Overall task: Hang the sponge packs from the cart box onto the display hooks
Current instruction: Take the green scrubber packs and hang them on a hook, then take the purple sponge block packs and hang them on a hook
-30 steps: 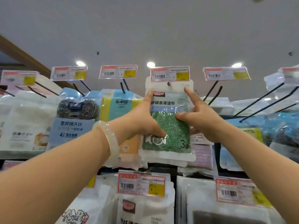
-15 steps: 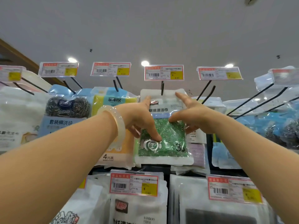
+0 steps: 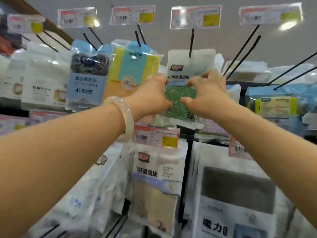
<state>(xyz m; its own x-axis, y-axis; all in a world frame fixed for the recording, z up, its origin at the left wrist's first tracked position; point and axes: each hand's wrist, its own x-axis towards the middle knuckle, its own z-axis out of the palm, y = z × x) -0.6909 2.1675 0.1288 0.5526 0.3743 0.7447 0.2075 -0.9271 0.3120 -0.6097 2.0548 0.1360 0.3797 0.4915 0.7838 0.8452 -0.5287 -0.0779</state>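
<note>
Two hands up at the display. Green sponge pack (image 3: 180,93) hangs on a black hook (image 3: 191,42) under a price tag (image 3: 195,17). Left hand (image 3: 151,97) pinches its left edge; right hand (image 3: 207,95), fingers curled, grips its right side. Pale bangle (image 3: 123,115) on left wrist.

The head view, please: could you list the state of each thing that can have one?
green sponge pack: hanging on its hook, both hands on it
hook: threaded through the pack's top
left hand: fingers curled round the pack's left edge
right hand: fingers curled on the pack's front and right edge
bracelet: on the left wrist
yellow-blue sponge pack: hanging, untouched
</note>
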